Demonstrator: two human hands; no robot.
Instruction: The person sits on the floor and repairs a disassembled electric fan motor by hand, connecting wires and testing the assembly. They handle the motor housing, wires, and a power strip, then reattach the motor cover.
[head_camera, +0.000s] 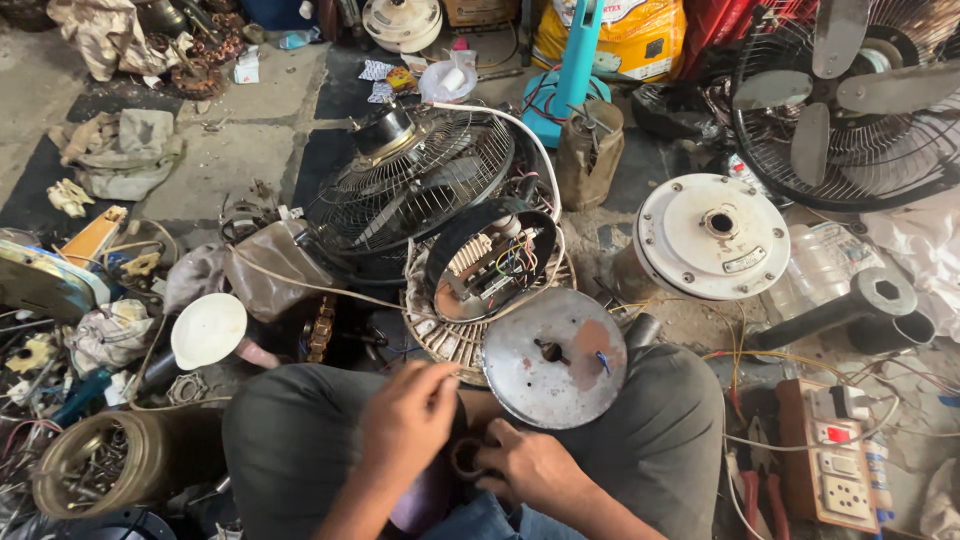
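round cover (553, 357): dull grey metal, rust patch | fan guard (420, 180): dark wire metal | white housing (712, 236): matt, grimy | trousers (300, 440): grey cloth | floor (225, 165): rough concrete

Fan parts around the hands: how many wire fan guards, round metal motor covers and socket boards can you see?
Wire fan guards: 2
Round metal motor covers: 2
Socket boards: 1
Total: 5

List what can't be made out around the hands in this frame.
- Small ring-shaped part, head view: mostly covered by the left hand and right hand, so its kind and the grip are unclear.
- Purple object: hidden under the left hand, cut by the bottom edge.
- Open fan motor wiring: too small.
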